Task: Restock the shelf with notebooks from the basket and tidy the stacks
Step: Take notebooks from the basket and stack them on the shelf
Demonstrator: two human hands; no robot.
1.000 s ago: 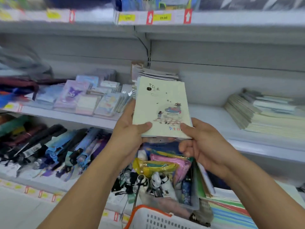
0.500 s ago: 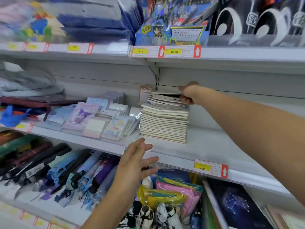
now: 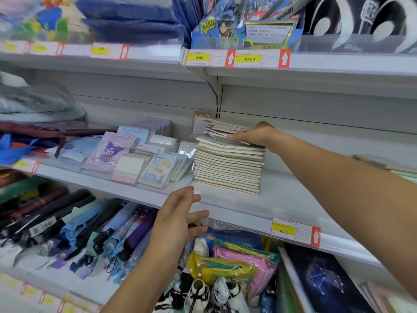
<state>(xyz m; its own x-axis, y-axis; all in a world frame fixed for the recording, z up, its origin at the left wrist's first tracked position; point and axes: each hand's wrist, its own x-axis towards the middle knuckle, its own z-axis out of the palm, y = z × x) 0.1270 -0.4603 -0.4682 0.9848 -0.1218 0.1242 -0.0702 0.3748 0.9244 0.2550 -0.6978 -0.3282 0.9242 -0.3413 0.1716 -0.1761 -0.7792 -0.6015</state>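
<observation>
A tall stack of notebooks point(image 3: 228, 163), cream paper edges showing, sits on the white middle shelf point(image 3: 282, 199), its top few copies fanned askew. The right hand point(image 3: 252, 136) lies on those top copies, grip flat with fingers straight. The left hand point(image 3: 178, 220) hovers near the shelf edge, fingers apart, holding nothing. Yellow price labels read 5.00 point(image 3: 199, 57), 10.00 point(image 3: 249, 59) and 6.00 point(image 3: 283, 231).
</observation>
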